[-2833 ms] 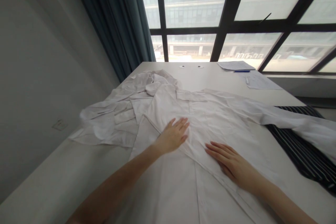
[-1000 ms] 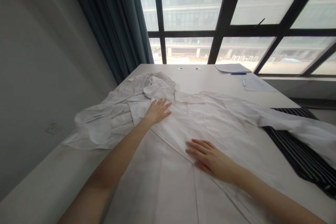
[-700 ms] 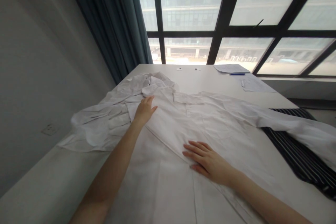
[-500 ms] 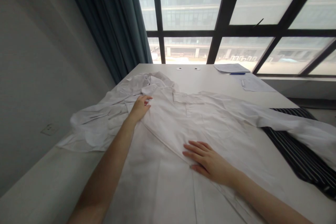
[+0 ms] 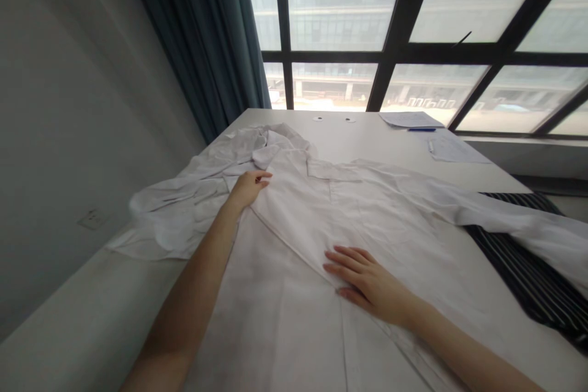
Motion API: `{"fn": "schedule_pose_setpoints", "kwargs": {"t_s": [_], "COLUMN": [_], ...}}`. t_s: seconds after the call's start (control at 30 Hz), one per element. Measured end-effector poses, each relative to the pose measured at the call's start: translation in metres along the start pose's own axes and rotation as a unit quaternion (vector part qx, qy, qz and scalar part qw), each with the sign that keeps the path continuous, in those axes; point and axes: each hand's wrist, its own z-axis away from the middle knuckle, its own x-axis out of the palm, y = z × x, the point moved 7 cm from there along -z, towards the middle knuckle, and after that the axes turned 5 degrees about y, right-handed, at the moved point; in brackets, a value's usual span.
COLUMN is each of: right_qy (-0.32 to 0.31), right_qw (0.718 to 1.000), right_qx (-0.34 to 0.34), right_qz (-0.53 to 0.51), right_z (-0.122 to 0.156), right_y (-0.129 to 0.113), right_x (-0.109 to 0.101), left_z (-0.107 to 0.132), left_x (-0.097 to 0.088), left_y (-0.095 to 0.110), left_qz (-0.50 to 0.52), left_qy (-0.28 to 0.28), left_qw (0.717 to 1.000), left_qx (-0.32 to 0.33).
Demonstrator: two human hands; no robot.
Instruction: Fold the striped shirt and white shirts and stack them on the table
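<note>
A white coat (image 5: 367,220) lies spread across the white table (image 5: 367,135), its collar toward the window and one sleeve trailing off to the right. My left hand (image 5: 248,187) reaches to the coat's left shoulder near the collar, its fingers curled and pinched on the fabric edge. My right hand (image 5: 365,282) lies flat and open on the coat's front, fingers stretched along the front placket.
A second white garment (image 5: 184,208) lies crumpled at the table's left edge. A dark striped cloth (image 5: 528,263) sits at the right under the sleeve. Papers (image 5: 454,147) and a blue pen (image 5: 421,129) lie at the far right by the window. A wall stands close on the left.
My left hand slid from the coat's middle up and left to the shoulder, then curled its fingers onto the fabric. My right hand shifted slightly left and stayed flat.
</note>
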Motion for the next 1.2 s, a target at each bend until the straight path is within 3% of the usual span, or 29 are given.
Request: {"fn": "schedule_pose_setpoints", "kwargs": {"t_s": [0.2, 0.37, 0.53, 0.67, 0.8, 1.07, 1.2], "right_qy": [-0.003, 0.001, -0.017, -0.047, -0.049, 0.052, 0.007], "right_qw": [1.000, 0.999, 0.998, 0.998, 0.998, 0.999, 1.000], "right_qx": [-0.005, -0.025, -0.064, -0.050, -0.041, 0.000, -0.009], "right_qz": [0.016, 0.037, 0.022, -0.003, -0.014, 0.012, 0.013], "right_z": [0.001, 0.000, 0.000, 0.000, 0.001, 0.003, 0.002], "right_y": [0.000, -0.005, -0.013, -0.012, -0.010, 0.003, 0.003], "right_x": [0.001, 0.002, 0.004, 0.006, 0.006, -0.003, 0.004], "left_z": [-0.002, 0.007, 0.024, 0.043, 0.046, 0.036, 0.037], "left_x": [-0.004, -0.009, 0.020, 0.057, 0.074, 0.066, 0.067], "left_y": [-0.004, 0.025, 0.069, 0.081, 0.065, 0.052, 0.052], "left_qz": [-0.050, -0.155, -0.120, -0.177, -0.254, -0.309, -0.312], "left_qy": [0.058, 0.139, 0.069, -0.014, -0.057, -0.042, -0.042], "left_qw": [0.996, 0.965, 0.958, 0.935, 0.919, 0.921, 0.920], "left_qx": [0.044, 0.158, 0.252, 0.305, 0.296, 0.235, 0.232]}}
